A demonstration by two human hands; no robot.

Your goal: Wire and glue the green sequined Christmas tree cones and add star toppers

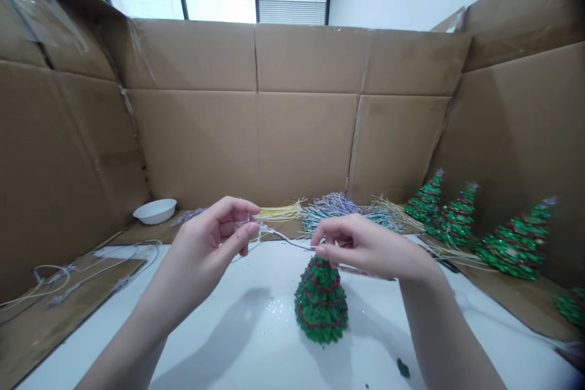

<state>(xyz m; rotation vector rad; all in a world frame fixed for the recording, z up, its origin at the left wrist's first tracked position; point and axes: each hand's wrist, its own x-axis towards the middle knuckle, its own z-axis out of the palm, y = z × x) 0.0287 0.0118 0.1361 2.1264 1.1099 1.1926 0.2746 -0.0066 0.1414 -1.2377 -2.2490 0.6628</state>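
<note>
A small green tinsel Christmas tree (322, 304) with red garland stands upright on the white table, its tip hidden behind my right hand. My left hand (219, 234), left of the tree and above the table, pinches a small translucent piece (262, 229) between thumb and fingers; its shape is mostly covered. From this piece a thin purple-white wire (287, 240) runs across to my right hand (351, 244). There the thumb and fingertips are closed on the wire, right over the treetop. I cannot tell whether the wire touches the tree.
Bundles of yellow wires (278, 212), purple wires (336, 202) and teal wires lie along the back. Several finished trees (516, 241) with star tops stand at right. A white bowl (155, 212) sits back left, near loose white cords (68, 277). Cardboard walls (301, 134) enclose the table.
</note>
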